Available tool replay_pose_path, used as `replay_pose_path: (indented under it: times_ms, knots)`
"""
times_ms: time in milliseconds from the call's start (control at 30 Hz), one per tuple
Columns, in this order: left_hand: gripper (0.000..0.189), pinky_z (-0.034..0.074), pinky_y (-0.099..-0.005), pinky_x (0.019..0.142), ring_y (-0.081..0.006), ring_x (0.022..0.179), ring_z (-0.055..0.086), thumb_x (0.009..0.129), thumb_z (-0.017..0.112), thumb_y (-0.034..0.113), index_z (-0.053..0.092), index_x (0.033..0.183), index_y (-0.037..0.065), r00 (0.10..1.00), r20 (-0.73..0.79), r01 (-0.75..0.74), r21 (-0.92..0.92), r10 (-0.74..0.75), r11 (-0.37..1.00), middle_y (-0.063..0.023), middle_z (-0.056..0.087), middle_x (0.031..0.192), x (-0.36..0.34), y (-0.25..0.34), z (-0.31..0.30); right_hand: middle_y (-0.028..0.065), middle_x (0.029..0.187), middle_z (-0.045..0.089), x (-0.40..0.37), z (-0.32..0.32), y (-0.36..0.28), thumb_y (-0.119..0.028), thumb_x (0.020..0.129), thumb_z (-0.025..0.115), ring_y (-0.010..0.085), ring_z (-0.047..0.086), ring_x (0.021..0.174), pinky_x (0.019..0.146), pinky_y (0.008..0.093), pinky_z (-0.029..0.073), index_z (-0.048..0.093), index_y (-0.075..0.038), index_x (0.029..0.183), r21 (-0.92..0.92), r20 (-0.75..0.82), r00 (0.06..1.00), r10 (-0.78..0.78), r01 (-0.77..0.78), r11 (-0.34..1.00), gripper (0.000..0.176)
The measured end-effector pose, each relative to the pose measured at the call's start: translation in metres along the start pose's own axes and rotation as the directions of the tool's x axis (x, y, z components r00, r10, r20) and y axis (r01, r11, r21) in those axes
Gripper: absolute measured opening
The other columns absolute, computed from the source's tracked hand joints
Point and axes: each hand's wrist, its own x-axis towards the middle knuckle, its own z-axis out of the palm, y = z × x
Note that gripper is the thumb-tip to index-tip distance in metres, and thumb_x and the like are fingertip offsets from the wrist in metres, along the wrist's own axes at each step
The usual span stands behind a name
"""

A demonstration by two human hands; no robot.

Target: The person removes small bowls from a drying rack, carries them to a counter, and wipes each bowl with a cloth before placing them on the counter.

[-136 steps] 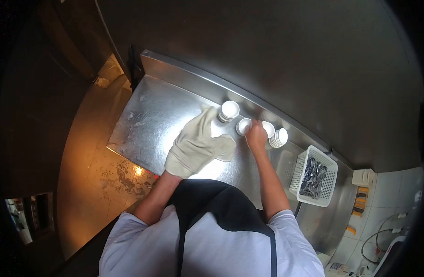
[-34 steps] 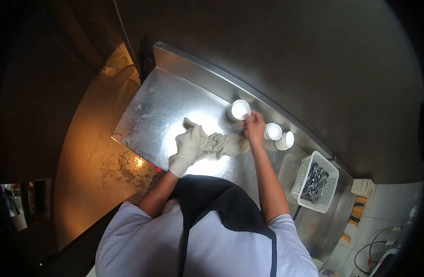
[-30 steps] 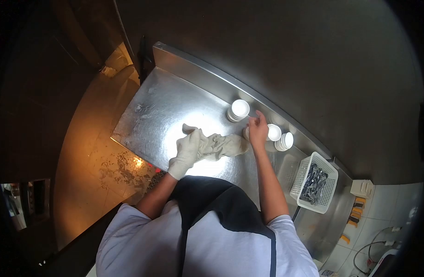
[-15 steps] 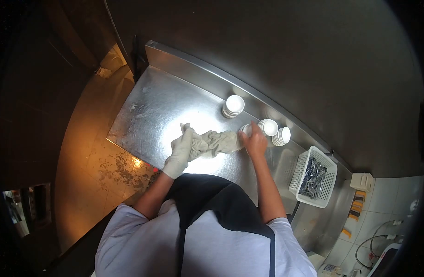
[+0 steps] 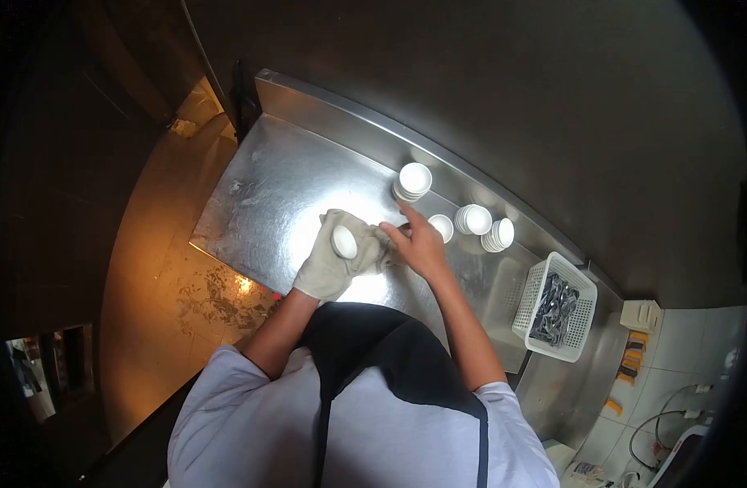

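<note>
My left hand (image 5: 322, 264), in a pale grey cloth glove, holds a small white bowl (image 5: 344, 241) tilted on its palm. A crumpled greyish cloth (image 5: 380, 249) hangs at its right side, above the steel counter (image 5: 263, 187). My bare right hand (image 5: 422, 246) is at the cloth's right end, thumb and index finger apart and pointing toward the bowl; its other fingers are partly hidden. Just beyond it stands a stack of small white bowls (image 5: 415, 178). Another white bowl (image 5: 442, 228) sits right beside my right hand.
Two more stacks of white bowls, one nearer (image 5: 477, 220) and one farther right (image 5: 502, 233), stand by the counter's raised back edge (image 5: 389, 130). A white perforated basket (image 5: 585, 321) holds dark and metallic utensils. Yellow-handled items (image 5: 629, 362) are at the tiled wall on the right.
The white bowl now rests in my left glove, where only cloth showed before. My right hand has moved left from the bowls, its fingers spreading. The cloth has bunched closer to my left hand.
</note>
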Motion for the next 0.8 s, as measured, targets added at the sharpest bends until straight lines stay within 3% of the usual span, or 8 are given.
replay_pose_path:
  times_ms: [100, 167, 267, 333, 500, 567, 700, 800]
  knots:
    - [0.041, 0.056, -0.0362, 0.087, -0.0189, 0.092, 0.067, 0.109, 0.044, 0.043, 0.066, 0.107, 0.009, 0.973, 0.228, 0.067, -0.183, -0.024, 0.981, -0.004, 0.067, 0.094, 0.014, 0.012, -0.054, 0.0212, 0.126, 0.072, -0.025, 0.037, 0.035, -0.038, 0.089, 0.079, 0.0324, 0.068, 0.113, 0.096, 0.0452, 0.055, 0.065, -0.008, 0.138, -0.277, -0.015, 0.956, -0.292, 0.277, 0.92, 0.059]
    - [0.042, 0.056, -0.0349, 0.089, -0.018, 0.095, 0.067, 0.11, 0.044, 0.043, 0.066, 0.109, 0.007, 0.99, -0.126, -0.096, -0.241, 0.066, 0.966, -0.0044, 0.068, 0.096, -0.003, 0.024, -0.043, 0.018, 0.128, 0.071, -0.051, 0.043, 0.04, -0.025, 0.088, 0.079, 0.0331, 0.064, 0.124, 0.103, 0.0455, 0.052, 0.068, -0.009, 0.134, -0.319, 0.161, 0.908, -0.388, 0.42, 0.85, 0.051]
    - [0.044, 0.053, -0.0311, 0.098, -0.0172, 0.117, 0.063, 0.108, 0.05, 0.043, 0.059, 0.128, 0.005, 0.992, -0.024, -0.13, -0.193, 0.128, 0.973, -0.0074, 0.065, 0.119, -0.019, 0.047, -0.039, 0.0179, 0.121, 0.072, -0.074, 0.048, 0.044, -0.008, 0.082, 0.074, 0.0365, 0.066, 0.119, 0.099, 0.0447, 0.055, 0.073, -0.006, 0.123, 0.047, 0.22, 0.956, -0.194, 0.188, 0.981, 0.042]
    - [0.047, 0.052, -0.0341, 0.102, -0.0164, 0.117, 0.061, 0.111, 0.044, 0.047, 0.054, 0.136, 0.008, 0.941, -0.017, -0.336, 0.101, 0.339, 0.937, -0.0046, 0.061, 0.125, -0.022, 0.043, -0.048, 0.0162, 0.119, 0.073, -0.074, 0.055, 0.043, -0.002, 0.081, 0.069, 0.0363, 0.069, 0.112, 0.096, 0.042, 0.056, 0.074, -0.004, 0.119, 0.319, 0.105, 0.984, -0.143, 0.102, 0.942, 0.038]
    - [0.046, 0.052, -0.0358, 0.103, -0.0161, 0.119, 0.061, 0.114, 0.039, 0.045, 0.052, 0.138, 0.008, 0.942, 0.329, 0.013, -0.237, 0.068, 0.971, -0.0057, 0.061, 0.127, 0.007, 0.021, -0.037, 0.0179, 0.117, 0.072, -0.03, -0.001, -0.058, -0.005, 0.08, 0.074, 0.0355, 0.071, 0.103, 0.089, 0.0426, 0.057, 0.071, -0.005, 0.12, 0.203, -0.134, 0.867, -0.481, 0.499, 0.843, 0.04]
    - [0.042, 0.053, -0.0347, 0.098, -0.0178, 0.112, 0.064, 0.114, 0.041, 0.042, 0.059, 0.132, 0.009, 0.994, 0.075, -0.057, -0.235, 0.077, 0.97, -0.0048, 0.065, 0.122, 0.028, 0.007, -0.035, 0.0171, 0.116, 0.071, -0.021, -0.002, -0.064, -0.009, 0.08, 0.076, 0.0348, 0.07, 0.099, 0.085, 0.0441, 0.057, 0.071, -0.007, 0.12, 0.041, -0.139, 0.804, -0.579, 0.589, 0.807, 0.041]
    - [0.04, 0.054, -0.0333, 0.096, -0.0198, 0.099, 0.068, 0.114, 0.043, 0.038, 0.066, 0.123, 0.007, 0.93, -0.155, -0.306, 0.171, 0.332, 0.936, -0.0058, 0.07, 0.106, 0.002, 0.006, 0.056, 0.0145, 0.109, 0.07, -0.01, 0.01, -0.068, -0.016, 0.077, 0.079, 0.0332, 0.069, 0.087, 0.073, 0.0467, 0.055, 0.071, -0.008, 0.116, -0.192, -0.112, 0.881, -0.459, 0.434, 0.88, 0.041]
    - [0.038, 0.053, -0.0331, 0.085, -0.0203, 0.093, 0.064, 0.11, 0.051, 0.036, 0.063, 0.123, 0.003, 0.881, 0.111, -0.371, 0.765, 0.46, 0.526, -0.0115, 0.066, 0.1, 0.004, 0.018, 0.031, 0.0174, 0.103, 0.073, -0.01, 0.008, -0.071, -0.019, 0.078, 0.079, 0.0359, 0.071, 0.082, 0.068, 0.0475, 0.056, 0.074, -0.007, 0.11, -0.059, 0.046, 0.98, -0.195, 0.198, 0.979, 0.035]
